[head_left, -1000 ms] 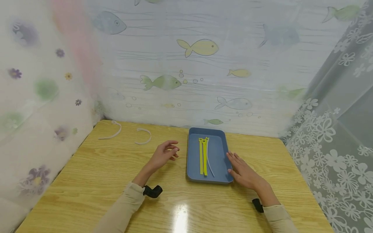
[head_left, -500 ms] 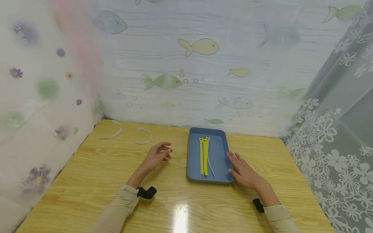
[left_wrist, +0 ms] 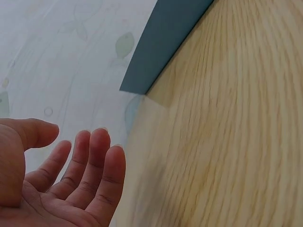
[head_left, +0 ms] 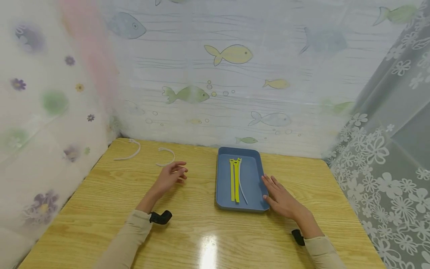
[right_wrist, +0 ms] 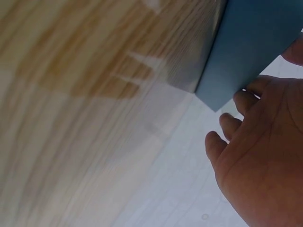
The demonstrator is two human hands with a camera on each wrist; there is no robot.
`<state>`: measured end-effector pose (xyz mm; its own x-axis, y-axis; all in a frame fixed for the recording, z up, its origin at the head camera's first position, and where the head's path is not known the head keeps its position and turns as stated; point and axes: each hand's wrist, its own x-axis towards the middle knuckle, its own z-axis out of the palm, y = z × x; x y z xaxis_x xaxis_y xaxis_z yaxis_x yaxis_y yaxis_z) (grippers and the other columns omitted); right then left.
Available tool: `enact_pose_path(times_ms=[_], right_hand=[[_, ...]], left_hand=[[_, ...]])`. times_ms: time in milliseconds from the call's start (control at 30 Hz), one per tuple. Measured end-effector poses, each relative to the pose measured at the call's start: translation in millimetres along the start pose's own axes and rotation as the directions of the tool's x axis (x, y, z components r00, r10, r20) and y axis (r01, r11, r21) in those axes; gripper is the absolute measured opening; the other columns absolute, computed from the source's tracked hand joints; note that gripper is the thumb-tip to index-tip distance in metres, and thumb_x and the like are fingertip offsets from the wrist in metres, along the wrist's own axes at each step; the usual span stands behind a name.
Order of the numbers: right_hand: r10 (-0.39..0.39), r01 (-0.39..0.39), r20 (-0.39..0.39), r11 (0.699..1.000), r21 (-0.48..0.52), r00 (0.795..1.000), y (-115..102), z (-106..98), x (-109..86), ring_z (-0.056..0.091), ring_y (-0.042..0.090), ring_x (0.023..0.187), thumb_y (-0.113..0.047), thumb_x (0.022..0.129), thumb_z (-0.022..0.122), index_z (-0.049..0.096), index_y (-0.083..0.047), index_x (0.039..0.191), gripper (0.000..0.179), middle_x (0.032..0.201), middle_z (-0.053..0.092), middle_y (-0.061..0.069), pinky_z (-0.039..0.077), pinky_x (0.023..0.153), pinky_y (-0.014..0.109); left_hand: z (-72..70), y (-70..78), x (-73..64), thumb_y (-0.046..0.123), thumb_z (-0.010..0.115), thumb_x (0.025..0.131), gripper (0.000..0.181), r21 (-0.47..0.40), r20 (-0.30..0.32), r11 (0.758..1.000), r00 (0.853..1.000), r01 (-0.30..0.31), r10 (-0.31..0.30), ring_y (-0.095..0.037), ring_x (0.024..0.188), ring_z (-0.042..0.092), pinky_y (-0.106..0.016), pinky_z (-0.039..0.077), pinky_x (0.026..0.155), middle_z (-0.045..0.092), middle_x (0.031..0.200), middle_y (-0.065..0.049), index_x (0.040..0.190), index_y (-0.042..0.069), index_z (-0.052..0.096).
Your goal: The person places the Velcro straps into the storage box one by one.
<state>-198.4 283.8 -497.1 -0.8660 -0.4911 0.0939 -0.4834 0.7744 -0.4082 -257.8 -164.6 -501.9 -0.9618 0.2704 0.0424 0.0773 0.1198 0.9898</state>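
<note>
In the head view, a blue tray point(head_left: 254, 183) lies on the table with yellow cable ties point(head_left: 236, 183) and one white cable tie point(head_left: 242, 190) inside it. My right hand point(head_left: 282, 200) rests its fingertips on the tray's right rim, fingers fairly straight. My left hand point(head_left: 168, 179) hovers over the table left of the tray, its fingers loosely bent with nothing in them; its palm also shows in the left wrist view. Just beyond the left hand lies a curved white cable tie point(head_left: 173, 153). A second curved white cable tie point(head_left: 134, 153) lies farther left.
The wooden table point(head_left: 201, 220) meets a fish-patterned curtain point(head_left: 215, 112) along its back edge. A flowered curtain point(head_left: 50, 130) borders the left side, and lace fabric point(head_left: 376, 179) hangs at the right. Black camera mounts point(head_left: 161, 217) sit on both wrists.
My left hand has moved left, away from the tray and closer to the nearer curved white cable tie. The right hand stays at the tray's rim, and the tray has not moved.
</note>
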Motion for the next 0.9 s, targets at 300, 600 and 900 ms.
enact_pose_path(times_ms=[300,600,900], right_hand=[[0.012,-0.012,0.019,1.000,0.000,1.000,2.1,-2.4,-0.4,0.013,0.053,0.151,-0.024,0.108,0.049,0.022,0.006,0.159,0.065,0.166,0.018,0.026,0.017,0.120,0.067],[0.018,-0.019,0.027,1.000,0.018,0.999,-0.5,-2.8,-0.8,0.012,0.053,0.151,-0.023,0.108,0.049,0.022,0.006,0.159,0.065,0.166,0.018,0.026,0.017,0.120,0.068],[0.018,-0.018,0.024,1.000,0.013,1.000,-2.3,-3.9,-1.5,0.014,0.053,0.151,-0.021,0.108,0.050,0.023,0.007,0.158,0.063,0.166,0.019,0.026,0.017,0.120,0.067]], left_hand=[[-23.8,-1.6,4.9,0.012,0.049,0.109,0.045,0.015,-0.043,1.000,0.999,0.014,-0.014,-0.031,0.099,0.068,-0.038,0.062,0.084,0.057,0.130,-0.035,0.148,-0.009,0.041],[-44.4,-9.5,15.2,0.013,0.047,0.109,0.048,0.016,-0.048,0.999,0.998,0.041,-0.040,-0.025,0.100,0.068,-0.034,0.061,0.086,0.054,0.135,-0.036,0.150,-0.009,0.037],[-53.4,-2.6,33.9,0.014,0.055,0.107,0.050,0.032,-0.086,0.999,0.996,0.024,-0.021,-0.029,0.100,0.069,-0.036,0.061,0.089,0.054,0.131,-0.036,0.147,-0.011,0.040]])
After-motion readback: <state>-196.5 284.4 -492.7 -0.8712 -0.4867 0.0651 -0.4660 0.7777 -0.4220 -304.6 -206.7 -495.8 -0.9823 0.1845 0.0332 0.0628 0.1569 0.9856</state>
